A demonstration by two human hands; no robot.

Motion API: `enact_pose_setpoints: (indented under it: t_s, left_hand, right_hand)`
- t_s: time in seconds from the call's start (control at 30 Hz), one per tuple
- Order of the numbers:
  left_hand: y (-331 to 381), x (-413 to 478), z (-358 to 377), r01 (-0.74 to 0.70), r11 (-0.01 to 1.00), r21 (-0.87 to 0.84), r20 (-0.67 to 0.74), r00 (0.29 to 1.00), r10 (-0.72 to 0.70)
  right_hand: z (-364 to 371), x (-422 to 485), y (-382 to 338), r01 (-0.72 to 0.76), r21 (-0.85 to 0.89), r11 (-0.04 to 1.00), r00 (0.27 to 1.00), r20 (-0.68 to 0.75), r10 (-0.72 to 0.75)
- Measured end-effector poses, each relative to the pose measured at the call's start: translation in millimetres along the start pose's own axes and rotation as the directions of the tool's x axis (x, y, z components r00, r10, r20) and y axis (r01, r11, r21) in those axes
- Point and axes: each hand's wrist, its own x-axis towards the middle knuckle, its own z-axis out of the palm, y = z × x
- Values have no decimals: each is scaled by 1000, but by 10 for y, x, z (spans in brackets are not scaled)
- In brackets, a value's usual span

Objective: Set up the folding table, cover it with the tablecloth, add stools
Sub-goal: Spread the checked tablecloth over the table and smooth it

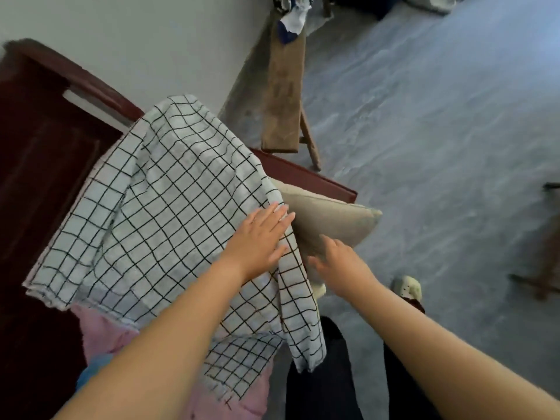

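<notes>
Your left hand (pixel 260 234) lies flat, fingers spread and released, on the white tablecloth with a black grid pattern (pixel 157 207), which fills the centre and left of the frame. The cloth is draped and rumpled over a dark reddish-brown wooden bed frame (pixel 39 140); its frayed lower edge hangs toward the bottom of the frame, over a pink fabric (pixel 100 331).

Your right hand (pixel 339 262), just right of centre, reaches beneath the cloth's right-hand edge with fingers loosely open, close to a beige rectangular cushion (pixel 330 219). Whether those fingers touch the cushion or the cloth, you cannot tell from this angle; they grip nothing visibly. The cushion juts out from under the cloth toward the right, one corner pointing at the grey concrete floor (pixel 439 147).

Along the top centre of the frame, a worn brown wooden bench (pixel 285 95) stands against the pale wall (pixel 136 34), with a heap of blue and white rags (pixel 292 16) at its far end. At the right edge, part of a dark wooden stool leg and crossbar (pixel 545 268) shows, blurred. Below your right forearm, a pale slipper (pixel 406 287) rests on the floor, and your dark trousers (pixel 324 374) fill the bottom centre.
</notes>
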Motion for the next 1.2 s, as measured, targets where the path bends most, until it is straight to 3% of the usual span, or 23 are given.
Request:
enact_pose_setpoints:
  t_s: [0.23,0.57,0.83,1.03,1.2]
  left_hand:
    - [-229,355,440,-333,929,163,76,943,325]
    - [-500,629,692,-365,890,271,150,930,336]
    - [-568,760,612,-530,777,340,67,837,542]
    - [-651,816,423,-647,721,249,-6,743,669]
    - [-683,788,189,-630,752,193,-19,764,645]
  right_hand:
    - [592,271,-54,-120,126,985,990,-58,128]
    - [948,643,53,-208,348,914,976,10,218]
    - [1055,616,151,-189,385,903,977,-18,212]
    - [1064,439,203,-75,291,954,972,-192,135]
    - [980,191,262,29,200,979,922,-385,51]
